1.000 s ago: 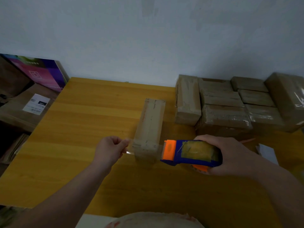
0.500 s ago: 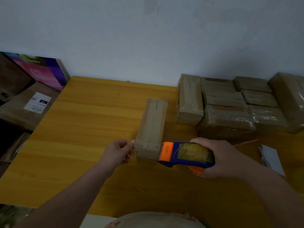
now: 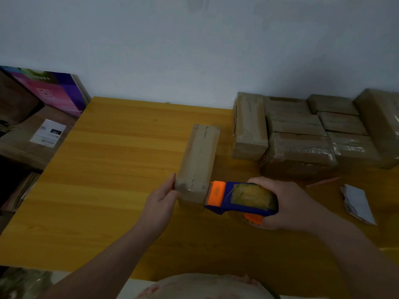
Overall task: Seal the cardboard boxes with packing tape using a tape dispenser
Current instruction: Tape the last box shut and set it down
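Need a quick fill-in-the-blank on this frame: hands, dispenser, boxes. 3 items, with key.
1. The right hand grips a blue and ____ tape dispenser.
2. The left hand touches the lone cardboard box at its near ____ corner.
3. The pile of taped boxes sits on the table to the ____ of the lone cardboard box.

Missing words: orange; left; right.

The right hand (image 3: 289, 203) holds tape dispenser (image 3: 239, 198) against the box (image 3: 198, 156), left hand (image 3: 160, 201) touching it
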A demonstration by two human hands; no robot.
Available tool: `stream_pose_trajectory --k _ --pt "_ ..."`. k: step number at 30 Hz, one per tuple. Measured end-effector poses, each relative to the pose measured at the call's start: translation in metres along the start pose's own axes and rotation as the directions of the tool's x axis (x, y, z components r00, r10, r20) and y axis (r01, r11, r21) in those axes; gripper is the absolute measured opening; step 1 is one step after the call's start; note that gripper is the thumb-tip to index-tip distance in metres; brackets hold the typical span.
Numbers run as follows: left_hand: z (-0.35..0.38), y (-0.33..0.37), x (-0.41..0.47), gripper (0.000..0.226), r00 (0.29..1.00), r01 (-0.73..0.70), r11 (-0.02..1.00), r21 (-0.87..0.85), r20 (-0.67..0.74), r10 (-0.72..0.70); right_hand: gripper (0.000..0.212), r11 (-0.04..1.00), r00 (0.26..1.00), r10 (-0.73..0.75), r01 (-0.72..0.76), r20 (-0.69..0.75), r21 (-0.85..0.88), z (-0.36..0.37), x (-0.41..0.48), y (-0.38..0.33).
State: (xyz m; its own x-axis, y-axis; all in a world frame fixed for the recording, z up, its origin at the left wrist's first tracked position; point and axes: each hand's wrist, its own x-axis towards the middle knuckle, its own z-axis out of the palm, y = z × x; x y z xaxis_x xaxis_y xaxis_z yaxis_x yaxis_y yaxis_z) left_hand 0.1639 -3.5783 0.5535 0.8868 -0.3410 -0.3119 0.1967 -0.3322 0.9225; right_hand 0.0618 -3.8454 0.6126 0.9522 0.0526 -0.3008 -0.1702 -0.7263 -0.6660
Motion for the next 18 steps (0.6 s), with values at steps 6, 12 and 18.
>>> stream_pose_trajectory --k 6,12,18 --pt "-0.008 0.007 -0.001 0.084 0.976 -0.217 0.829 0.516 0.133 0.173 0.074 1.000 1.000 -0.011 0.011 -0.014 0.013 0.007 0.003 0.002" --pt "0.002 0.004 -0.002 0.082 0.874 -0.470 0.209 0.857 0.420 0.246 0.071 1.000 1.000 0.004 -0.003 -0.021 0.015 0.008 0.002 0.004" --pt "0.008 0.003 0.005 0.084 0.799 -0.587 0.127 0.800 0.545 0.253 0.076 1.000 0.999 0.027 -0.028 -0.025 -0.014 0.010 0.000 0.005"
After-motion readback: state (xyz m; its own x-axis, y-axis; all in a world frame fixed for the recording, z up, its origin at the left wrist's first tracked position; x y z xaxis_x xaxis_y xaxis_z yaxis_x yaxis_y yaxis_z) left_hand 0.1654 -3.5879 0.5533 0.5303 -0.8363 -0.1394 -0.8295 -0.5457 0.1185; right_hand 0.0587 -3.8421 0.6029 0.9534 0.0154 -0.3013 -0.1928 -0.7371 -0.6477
